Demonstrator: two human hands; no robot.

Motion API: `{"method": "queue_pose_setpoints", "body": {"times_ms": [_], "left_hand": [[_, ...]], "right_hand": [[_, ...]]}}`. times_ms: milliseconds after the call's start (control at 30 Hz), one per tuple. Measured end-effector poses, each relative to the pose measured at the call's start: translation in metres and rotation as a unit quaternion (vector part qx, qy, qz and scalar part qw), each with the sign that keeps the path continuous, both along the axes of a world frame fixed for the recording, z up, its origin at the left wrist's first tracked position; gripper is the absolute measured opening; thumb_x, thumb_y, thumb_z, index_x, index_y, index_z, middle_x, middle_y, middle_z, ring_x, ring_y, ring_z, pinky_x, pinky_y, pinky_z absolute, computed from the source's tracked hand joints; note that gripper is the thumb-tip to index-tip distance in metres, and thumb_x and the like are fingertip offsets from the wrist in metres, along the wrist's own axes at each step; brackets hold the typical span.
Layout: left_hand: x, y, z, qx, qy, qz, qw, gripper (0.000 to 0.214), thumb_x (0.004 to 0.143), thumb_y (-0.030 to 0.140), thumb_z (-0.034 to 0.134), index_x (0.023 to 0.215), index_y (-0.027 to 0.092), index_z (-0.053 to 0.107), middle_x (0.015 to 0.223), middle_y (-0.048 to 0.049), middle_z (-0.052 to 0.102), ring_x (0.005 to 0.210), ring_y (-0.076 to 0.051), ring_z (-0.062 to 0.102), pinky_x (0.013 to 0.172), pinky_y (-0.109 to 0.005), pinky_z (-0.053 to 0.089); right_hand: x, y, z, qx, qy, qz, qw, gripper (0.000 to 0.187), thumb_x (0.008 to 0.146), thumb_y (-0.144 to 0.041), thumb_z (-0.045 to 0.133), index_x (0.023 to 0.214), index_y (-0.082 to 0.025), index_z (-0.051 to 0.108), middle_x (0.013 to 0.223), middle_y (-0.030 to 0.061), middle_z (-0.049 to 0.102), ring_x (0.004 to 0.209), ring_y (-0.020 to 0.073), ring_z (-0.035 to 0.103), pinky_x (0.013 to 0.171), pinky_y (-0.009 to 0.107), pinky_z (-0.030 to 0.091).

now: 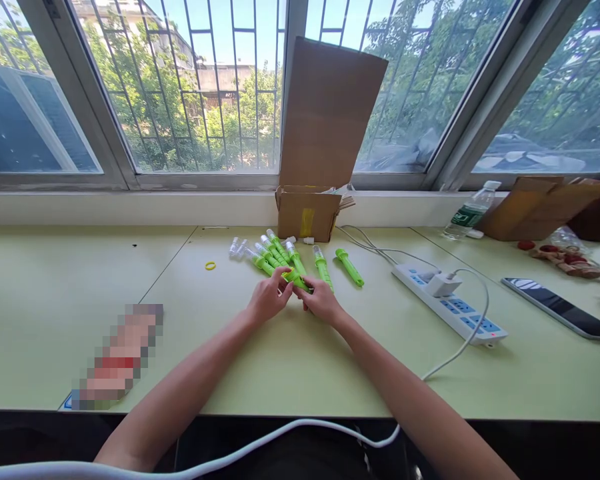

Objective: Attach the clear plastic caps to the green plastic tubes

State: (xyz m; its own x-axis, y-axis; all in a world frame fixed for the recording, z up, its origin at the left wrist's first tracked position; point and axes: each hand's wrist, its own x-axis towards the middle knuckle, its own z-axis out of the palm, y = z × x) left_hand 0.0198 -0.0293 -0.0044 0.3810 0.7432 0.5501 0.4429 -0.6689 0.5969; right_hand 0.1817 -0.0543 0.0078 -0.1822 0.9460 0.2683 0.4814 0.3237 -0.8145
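Observation:
Both hands meet over the table around a green plastic tube (298,280). My left hand (270,295) pinches its upper left end, where a bit of yellow shows. Closed around the lower right end is my right hand (323,300). Just beyond lie several similar green tubes with clear tips (275,248), fanned out and partly hidden by my fingers. One more green tube (323,269) with a clear tip rests beside my right hand. Farther right, a green tube (350,268) lies apart. Several clear plastic caps (237,248) and a yellow ring (210,265) are to the left.
An open cardboard box (307,217) stands against the window ledge. To the right are a white power strip (450,303) with cables, a phone (563,307), a water bottle (473,212) and more cardboard (525,210). A pixelated item (120,360) lies at the left. A white cable (280,430) crosses in front.

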Motion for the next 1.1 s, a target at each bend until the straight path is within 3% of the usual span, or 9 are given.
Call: {"method": "queue_pose_setpoints", "body": {"times_ms": [833,1100], "left_hand": [[0.0015,0.0024,-0.0046,0.015,-0.02,0.045,0.999,0.033,0.083,0.037,0.052,0.11,0.021,0.042,0.079,-0.0011,0.068,0.067,-0.014,0.065,0.062,-0.025,0.051],[-0.0001,0.0017,-0.0025,0.002,0.003,0.071,0.997,0.029,0.084,0.039,0.052,0.105,0.019,0.051,0.078,-0.0023,0.069,0.067,-0.014,0.066,0.062,-0.025,0.05]], "right_hand": [[-0.0019,-0.0019,0.0013,0.006,-0.002,-0.01,1.0,0.038,0.079,-0.053,0.049,0.086,-0.018,0.06,0.063,-0.0013,0.058,0.04,0.0104,0.051,0.041,0.022,0.04],[0.0003,-0.0014,0.0021,0.002,-0.015,-0.033,0.999,0.037,0.078,-0.053,0.049,0.082,-0.017,0.059,0.062,-0.0004,0.059,0.041,0.0114,0.053,0.044,0.023,0.042]]}}
